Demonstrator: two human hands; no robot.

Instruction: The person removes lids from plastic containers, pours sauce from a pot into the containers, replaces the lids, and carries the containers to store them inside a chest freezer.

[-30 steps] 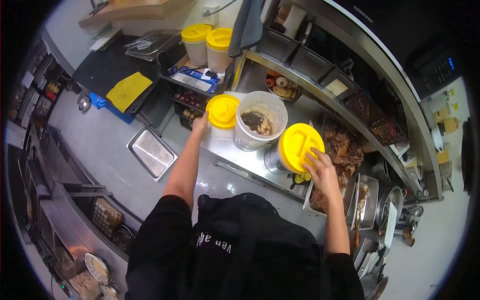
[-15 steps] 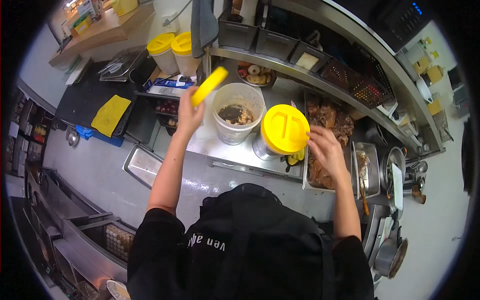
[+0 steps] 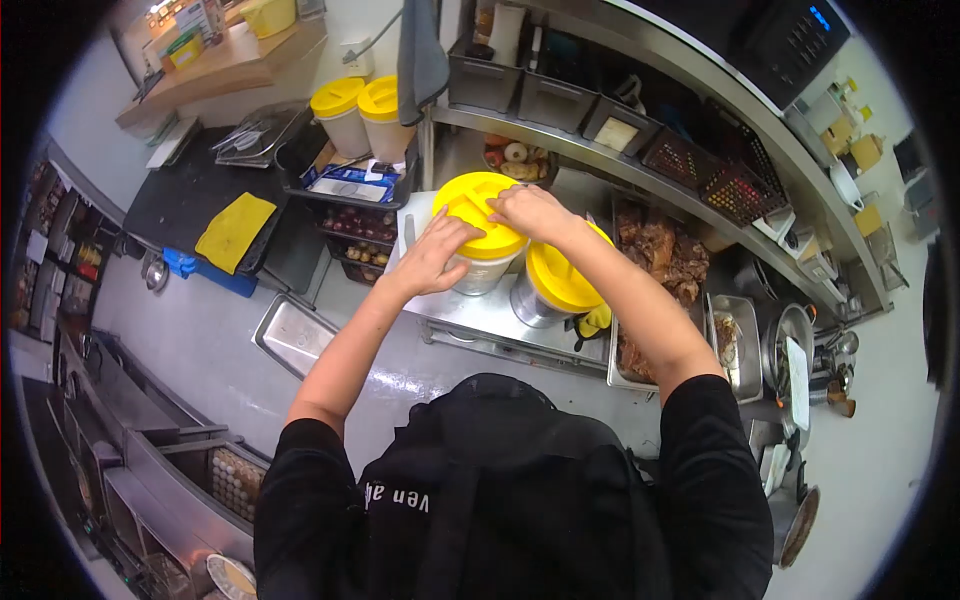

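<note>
A yellow lid [image 3: 478,198] now sits on the translucent white bucket [image 3: 476,275], whose contents it hides. My left hand [image 3: 432,255] grips the lid's near left edge, with the thumb low by the rim. From the right, my right hand [image 3: 528,212] holds the lid near its raised handle, fingers bent over the top. Just right of the bucket, beneath my right forearm, stands a second container with its own yellow lid [image 3: 562,280]. Both containers rest on a steel counter [image 3: 440,312].
A deep tray of cooked meat [image 3: 655,250] lies to the right, beside a smaller steel pan [image 3: 738,345]. A shelf with dark bins [image 3: 560,98] runs above the counter's back. Two yellow-lidded tubs [image 3: 345,125] stand back left. A steel tray [image 3: 290,338] sits lower left.
My left hand has brought the lid rightward and down onto the open bucket. My right hand has left the second container's lid and moved left onto this one.
</note>
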